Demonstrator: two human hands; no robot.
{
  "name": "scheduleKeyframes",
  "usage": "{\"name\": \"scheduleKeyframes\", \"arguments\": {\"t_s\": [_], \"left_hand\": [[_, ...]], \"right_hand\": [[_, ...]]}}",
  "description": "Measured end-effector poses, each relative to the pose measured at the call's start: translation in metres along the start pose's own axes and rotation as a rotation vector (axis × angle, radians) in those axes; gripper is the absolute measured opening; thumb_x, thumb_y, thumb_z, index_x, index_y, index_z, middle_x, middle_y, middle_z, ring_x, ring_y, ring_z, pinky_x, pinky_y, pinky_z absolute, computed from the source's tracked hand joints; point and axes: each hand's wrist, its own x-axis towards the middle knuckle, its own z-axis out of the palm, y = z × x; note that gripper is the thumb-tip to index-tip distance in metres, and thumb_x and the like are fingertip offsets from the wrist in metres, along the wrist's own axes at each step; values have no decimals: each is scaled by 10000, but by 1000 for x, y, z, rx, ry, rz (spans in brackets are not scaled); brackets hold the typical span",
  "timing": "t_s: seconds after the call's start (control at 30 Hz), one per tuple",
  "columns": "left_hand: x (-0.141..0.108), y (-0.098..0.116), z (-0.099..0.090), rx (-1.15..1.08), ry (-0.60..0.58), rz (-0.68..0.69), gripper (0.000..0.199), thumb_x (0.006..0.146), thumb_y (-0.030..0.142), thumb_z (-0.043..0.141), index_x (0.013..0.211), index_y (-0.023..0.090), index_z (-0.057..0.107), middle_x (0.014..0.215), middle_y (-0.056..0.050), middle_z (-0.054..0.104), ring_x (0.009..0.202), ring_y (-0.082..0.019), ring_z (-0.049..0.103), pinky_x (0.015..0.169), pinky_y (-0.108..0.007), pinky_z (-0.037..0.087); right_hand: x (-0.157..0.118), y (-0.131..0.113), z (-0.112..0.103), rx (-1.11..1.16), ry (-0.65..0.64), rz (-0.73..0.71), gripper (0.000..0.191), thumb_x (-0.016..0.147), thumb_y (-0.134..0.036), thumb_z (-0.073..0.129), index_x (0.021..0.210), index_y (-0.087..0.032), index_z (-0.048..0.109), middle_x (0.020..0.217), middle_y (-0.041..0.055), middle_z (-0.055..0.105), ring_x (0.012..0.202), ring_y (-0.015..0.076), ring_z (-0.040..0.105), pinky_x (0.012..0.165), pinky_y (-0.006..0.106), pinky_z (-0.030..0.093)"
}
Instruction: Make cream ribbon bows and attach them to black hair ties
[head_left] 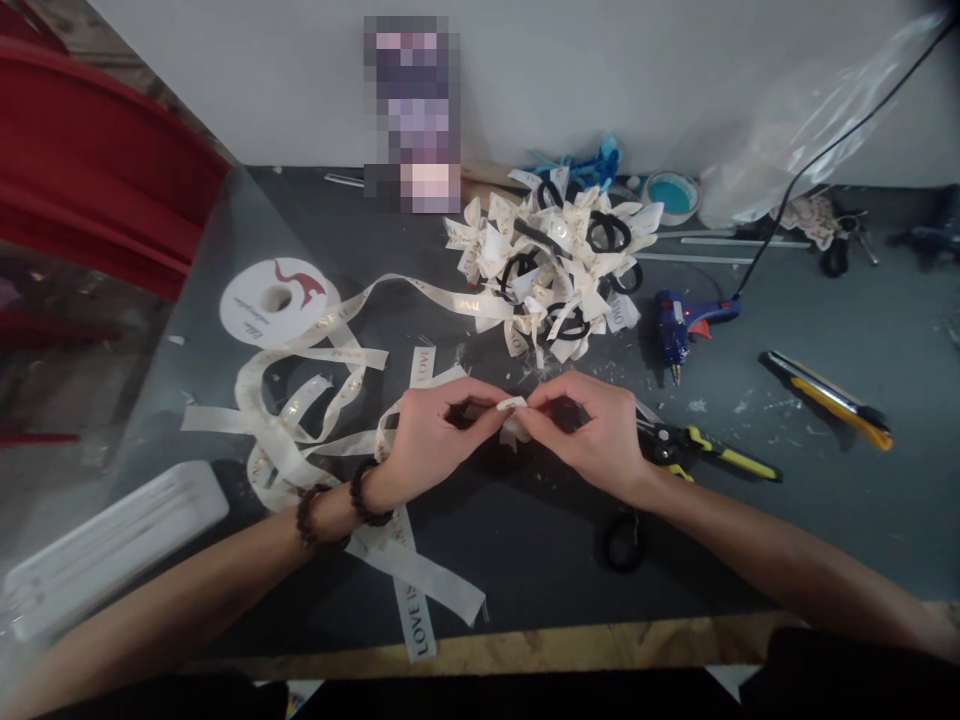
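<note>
Crowding hands (433, 435): ribbon (345, 443) (spool (249, 308), L)

Left hand (435, 435), one; right hand (600, 425), one. Held ribbon piece (512, 404): one. Spool (251, 300): one. Glue gun (679, 315): one. Cutter (829, 398): one. Yellow-handled tool (735, 457): one. Pale rods (697, 258): two. Bracelets (364, 495): two. White case (120, 550): one. Bows (491, 248): many, heaped, overlap defeats a count; black bands (544, 238) among them, at least four. Loose ribbon lengths (414, 590): several, tangled, number uncertain.

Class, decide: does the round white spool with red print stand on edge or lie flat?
Lying flat: the round white spool has its printed face and central hole turned upward.
</note>
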Motion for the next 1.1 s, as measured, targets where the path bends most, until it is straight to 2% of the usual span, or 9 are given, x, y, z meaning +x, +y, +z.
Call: {"name": "scheduleKeyframes", "arguments": {"t_s": [0.1, 0.3, 0.47, 0.6, 0.83, 1.1], "left_hand": [[-1, 2, 0, 12, 6, 20, 99, 948, 303, 788, 980, 215, 822, 847, -31, 832, 716, -145, 777, 646, -220, 619], [-1, 4, 0, -21, -14, 67, 236, 957, 283, 776, 1170, 197, 722, 887, -44, 839, 800, -170, 817, 676, -219, 644], [-1, 0, 1, -13, 51, 104, 253, 942, 234, 783, 1175, 196, 693, 842, -24, 828, 747, -151, 804, 681, -211, 637], [-3, 0, 1, 0, 49, 109, 218, 935, 249, 801, 1126, 198, 709, 889, -41, 839, 815, -177, 828, 704, -222, 657], [-7, -2, 2, 12, 124, 78, 203, 914, 249, 819, 1089, 217, 722, 906, -36, 838, 842, -191, 835, 701, -233, 670], [-2, 0, 2, 2, 119, 59, 232, 922, 237, 812, 1130, 208, 712, 844, -12, 817, 789, -156, 814, 702, -212, 641]], "right_hand": [[1, 1, 0, 28, -19, 59, 112, 916, -322, 769, 842, -245, 738, 757, -19, 756, 638, 133, 653, 642, 294, 526], [2, 0, 0, 97, -92, 147, 193, 944, -376, 733, 822, -229, 709, 718, -17, 742, 614, 129, 651, 620, 276, 519], [2, 2, 1, 96, -134, 166, 183, 935, -405, 762, 886, -228, 757, 764, -10, 774, 644, 132, 681, 637, 272, 528], [3, 4, 0, 120, -147, 190, 158, 919, -384, 795, 886, -231, 772, 775, -17, 788, 659, 134, 707, 657, 274, 540], [2, 4, 0, 33, -102, 109, 116, 931, -346, 765, 864, -257, 798, 823, -19, 816, 702, 155, 728, 708, 306, 568], [2, 8, 1, 121, -150, 134, 110, 952, -338, 737, 933, -240, 784, 855, 2, 819, 739, 168, 747, 706, 314, 576]]}}
